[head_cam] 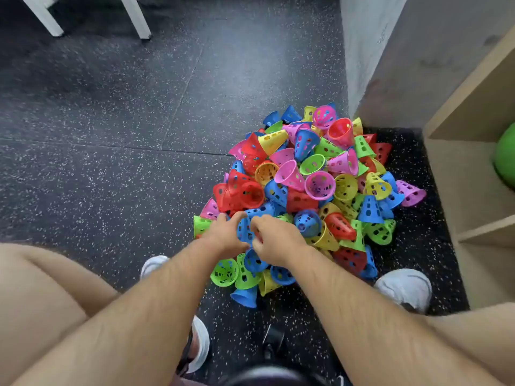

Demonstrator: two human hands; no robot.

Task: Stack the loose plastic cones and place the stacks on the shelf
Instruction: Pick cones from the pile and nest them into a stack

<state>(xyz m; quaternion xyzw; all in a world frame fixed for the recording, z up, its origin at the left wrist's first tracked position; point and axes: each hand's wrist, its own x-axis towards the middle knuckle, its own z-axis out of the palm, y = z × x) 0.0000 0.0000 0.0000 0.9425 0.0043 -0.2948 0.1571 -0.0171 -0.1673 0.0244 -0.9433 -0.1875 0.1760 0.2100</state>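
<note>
A big heap of perforated plastic cones (312,185) in red, blue, green, yellow and pink lies on the dark speckled floor. Both hands meet at its near edge. My left hand (225,235) and my right hand (274,240) are on either side of a blue cone (244,229), fingers curled onto it. Much of that cone is hidden between the hands. A wooden shelf (468,168) stands at the right of the heap.
A green ball (505,160) sits inside the shelf. A grey wall corner (362,65) rises behind the heap. White furniture legs (136,18) stand at the top left. My white shoes (404,288) flank the heap's near side, with open floor to the left.
</note>
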